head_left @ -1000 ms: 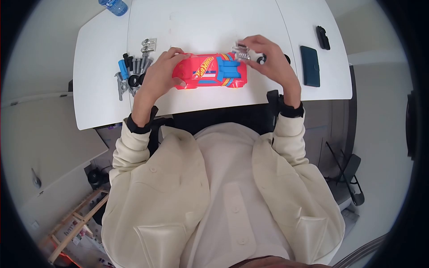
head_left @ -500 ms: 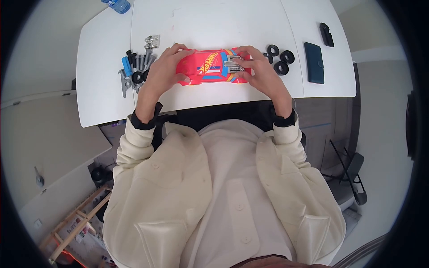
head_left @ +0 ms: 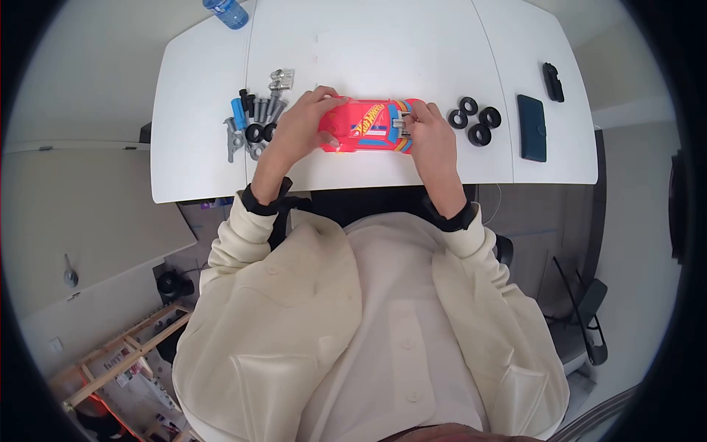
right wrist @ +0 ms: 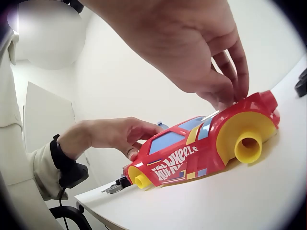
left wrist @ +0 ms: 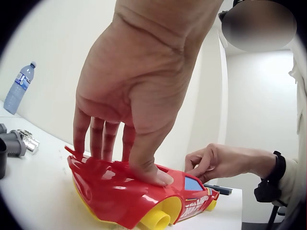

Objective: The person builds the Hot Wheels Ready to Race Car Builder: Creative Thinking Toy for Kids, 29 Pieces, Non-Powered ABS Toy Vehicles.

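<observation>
A red toy car [head_left: 368,121] with "Hot Wheels" lettering, wheel-less in the wrist views, sits on the white table. Yellow hubs [right wrist: 248,147] stick out of its wheel arches. My left hand [head_left: 294,131] holds one end of the body, thumb on the near side and fingers across the far side. At the other end, my right hand [head_left: 436,144] pinches a silver engine piece [head_left: 401,125] down at the car's blue top panel. The right fingertips partly cover that piece.
Several black tyres [head_left: 480,135] lie right of the car, beside a dark phone case [head_left: 532,127] and a black object [head_left: 552,82]. On the left are grey bolts [head_left: 263,110], a blue-handled tool [head_left: 238,114] and clear-and-silver parts [head_left: 281,79]. A water bottle [head_left: 227,12] stands farther back.
My right hand has brought the silver engine piece from beside the car onto its blue top, and its fingers have drawn in over it. The left hand has kept its hold.
</observation>
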Action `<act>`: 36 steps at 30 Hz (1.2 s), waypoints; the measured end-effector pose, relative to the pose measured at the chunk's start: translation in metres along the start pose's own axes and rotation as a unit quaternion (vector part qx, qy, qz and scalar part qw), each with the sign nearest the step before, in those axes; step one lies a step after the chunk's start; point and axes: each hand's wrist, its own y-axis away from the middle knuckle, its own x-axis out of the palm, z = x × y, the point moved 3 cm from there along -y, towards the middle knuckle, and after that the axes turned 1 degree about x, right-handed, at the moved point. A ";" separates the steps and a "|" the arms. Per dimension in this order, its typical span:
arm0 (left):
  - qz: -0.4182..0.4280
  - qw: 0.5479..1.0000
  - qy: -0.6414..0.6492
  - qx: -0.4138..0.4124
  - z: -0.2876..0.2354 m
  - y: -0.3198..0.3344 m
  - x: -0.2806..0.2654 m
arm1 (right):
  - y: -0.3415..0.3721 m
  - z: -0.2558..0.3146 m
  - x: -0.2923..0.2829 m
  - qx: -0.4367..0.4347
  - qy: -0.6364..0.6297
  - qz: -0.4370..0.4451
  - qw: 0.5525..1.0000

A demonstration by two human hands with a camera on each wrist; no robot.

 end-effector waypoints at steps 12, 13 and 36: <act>-0.122 0.985 -0.117 -0.033 0.127 -0.031 -0.048 | -0.004 -0.002 -0.003 0.046 0.023 0.025 0.998; -0.119 0.986 -0.116 -0.018 0.148 -0.038 -0.043 | -0.004 -0.002 -0.006 0.037 0.009 0.008 0.999; -0.053 0.994 0.079 -0.048 0.002 0.016 -0.003 | -0.004 -0.005 -0.002 0.017 0.000 0.036 0.999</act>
